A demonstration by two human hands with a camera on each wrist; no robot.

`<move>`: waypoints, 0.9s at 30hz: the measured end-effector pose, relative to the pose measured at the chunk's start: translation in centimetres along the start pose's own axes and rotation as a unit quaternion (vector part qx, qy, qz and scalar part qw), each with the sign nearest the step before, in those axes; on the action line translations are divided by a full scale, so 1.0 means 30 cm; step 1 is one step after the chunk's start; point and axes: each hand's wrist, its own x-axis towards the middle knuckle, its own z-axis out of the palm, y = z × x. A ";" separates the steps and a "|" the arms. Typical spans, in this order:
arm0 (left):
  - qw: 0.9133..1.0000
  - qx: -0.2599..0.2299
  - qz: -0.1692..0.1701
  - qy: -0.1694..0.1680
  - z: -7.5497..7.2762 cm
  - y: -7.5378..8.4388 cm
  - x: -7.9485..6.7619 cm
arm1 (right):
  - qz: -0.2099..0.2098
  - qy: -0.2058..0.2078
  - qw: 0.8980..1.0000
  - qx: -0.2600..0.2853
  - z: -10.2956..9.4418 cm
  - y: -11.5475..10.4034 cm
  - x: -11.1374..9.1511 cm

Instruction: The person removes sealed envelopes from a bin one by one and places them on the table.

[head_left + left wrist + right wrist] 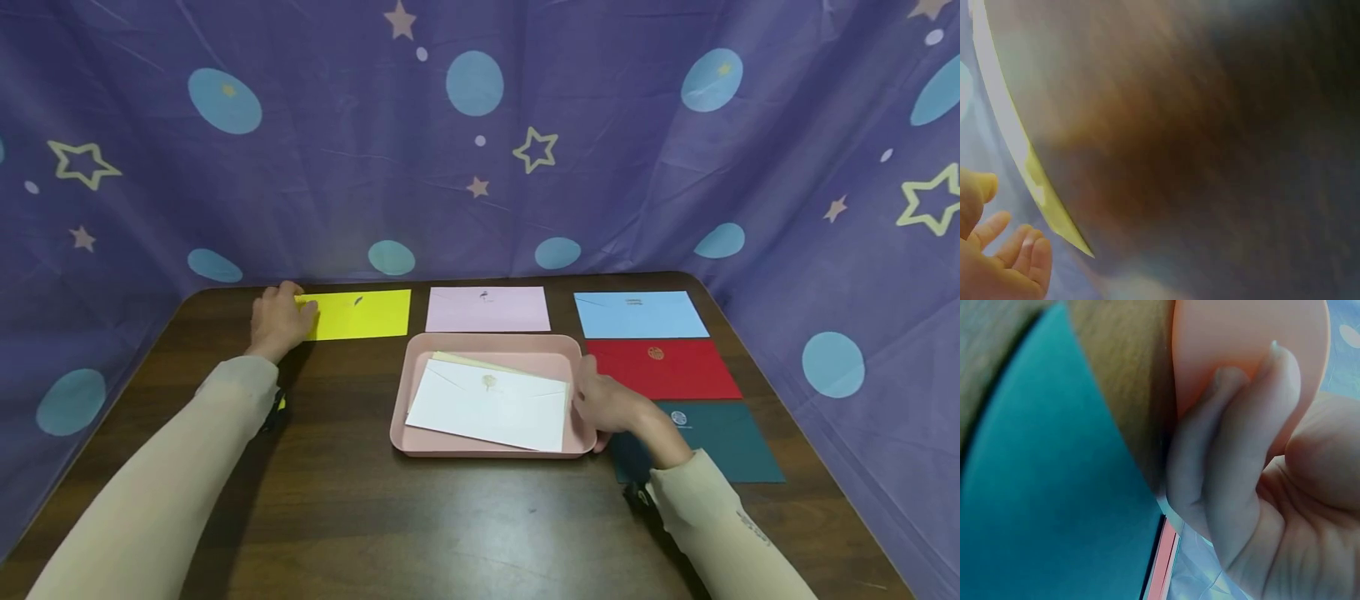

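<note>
At the far left of the table, my left hand (279, 321) is at the left end of the yellow envelope (367, 315), its thumb over that end in the head view. In the left wrist view, the loosely bent left fingers (1022, 256) show beside the envelope's edge. My right hand (611, 402) holds the right side of the pink tray (480, 343). Its bent fingers (1250, 419) lie against the outer wall in the right wrist view; its grip on the rim is partly hidden. Inside the tray, a white envelope (487, 408) covers most of a pale yellow envelope (465, 361).
A pale pink envelope (487, 310) lies behind the tray. Down the right side lie a light blue envelope (641, 317), a red envelope (675, 375) and a dark green envelope (727, 442), the last partly under my right arm. A purple curtain (322, 167) hangs behind the table.
</note>
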 end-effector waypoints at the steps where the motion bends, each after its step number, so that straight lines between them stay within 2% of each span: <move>1: 1.000 -0.006 0.015 0.006 0.000 0.015 -0.003 | 0.001 0.000 1.000 0.000 0.000 0.000 0.000; 4: 0.996 -0.025 0.079 0.023 -0.006 0.080 -0.025 | 0.000 -0.001 1.000 0.001 -0.001 0.000 -0.001; 9: 0.979 -0.040 0.193 0.042 -0.017 0.216 -0.085 | 0.003 0.000 1.000 -0.002 -0.001 -0.004 -0.003; 14: 0.962 -0.036 0.269 0.022 -0.009 0.333 -0.143 | 0.003 -0.003 1.000 -0.003 -0.001 -0.004 -0.004; 20: 0.938 -0.012 0.345 -0.037 0.002 0.429 -0.222 | -0.002 -0.006 1.000 -0.002 0.000 -0.002 -0.001; 24: 0.918 -0.008 0.383 -0.106 0.010 0.474 -0.271 | 0.006 -0.002 1.000 -0.005 -0.001 -0.001 0.001; 27: 0.906 0.001 0.392 -0.159 0.028 0.492 -0.293 | 0.008 -0.002 1.000 -0.006 -0.002 -0.001 -0.001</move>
